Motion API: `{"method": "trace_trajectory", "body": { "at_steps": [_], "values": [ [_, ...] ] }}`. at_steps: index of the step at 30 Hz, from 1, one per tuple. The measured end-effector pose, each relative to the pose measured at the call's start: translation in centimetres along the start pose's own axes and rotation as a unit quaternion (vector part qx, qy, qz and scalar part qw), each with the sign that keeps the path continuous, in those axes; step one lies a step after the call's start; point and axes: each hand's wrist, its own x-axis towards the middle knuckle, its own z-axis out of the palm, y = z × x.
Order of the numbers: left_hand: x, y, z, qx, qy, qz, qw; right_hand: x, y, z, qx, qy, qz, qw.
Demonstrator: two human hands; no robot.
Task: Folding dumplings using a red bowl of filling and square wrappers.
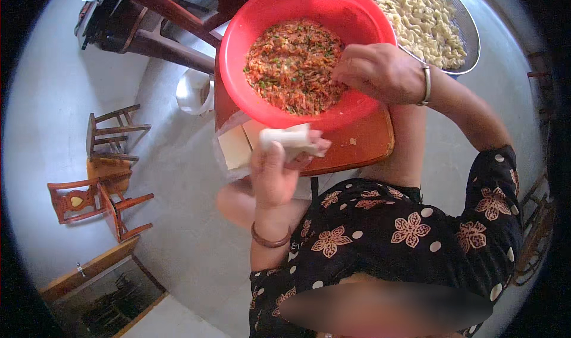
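My left hand [274, 173] holds a small stack of white dough wrappers [285, 138], with the thumb across it, just in front of a red plastic basin [234, 70]. Inside the basin is a chopped orange-red filling [290, 65] flecked with green. My right hand [383, 72] reaches over the basin's right side, its bunched fingers at the edge of the filling. Motion blur hides whether those fingers pinch anything. More square wrappers [235, 148] lie on clear plastic beside my left hand. At the upper right, a mesh basket [470, 48] holds many folded wontons [419, 23].
The basin and wrappers rest on a reddish wooden stool seat [357, 144] at my knees. Wooden chairs [100, 199] are on the floor to the left. A white round container [194, 91] sits beyond the stool. A framed glass panel [111, 293] appears lower left.
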Motion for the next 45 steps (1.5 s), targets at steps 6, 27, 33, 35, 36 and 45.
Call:
{"method": "trace_trajectory", "body": {
  "at_steps": [6,27,33,35,36,45],
  "values": [
    [-1.4,3.2,-2.1,0.176,0.132,0.125,0.967,1.7,-0.5,1.6,0.019,0.038,0.003,0.999],
    [-2.5,1.3,-4.7,0.094,0.255,0.064,0.96,3.8,-1.9,2.9,0.071,-0.114,-0.05,0.99],
    [-2.8,1.6,-4.3,0.079,0.254,0.056,0.962,4.1,-0.6,3.2,0.038,-0.081,-0.086,0.992],
    [-2.9,1.5,-4.4,0.081,0.24,0.057,0.966,4.3,-0.2,3.4,0.046,-0.075,-0.117,0.989],
    [-2.9,1.4,-4.5,0.081,0.226,0.056,0.969,4.3,-0.2,3.5,0.054,-0.071,-0.147,0.985],
    [-2.6,1.1,-4.5,0.079,0.231,0.034,0.969,2.4,-0.1,2.1,0.066,-0.115,-0.173,0.976]
  ]
}}
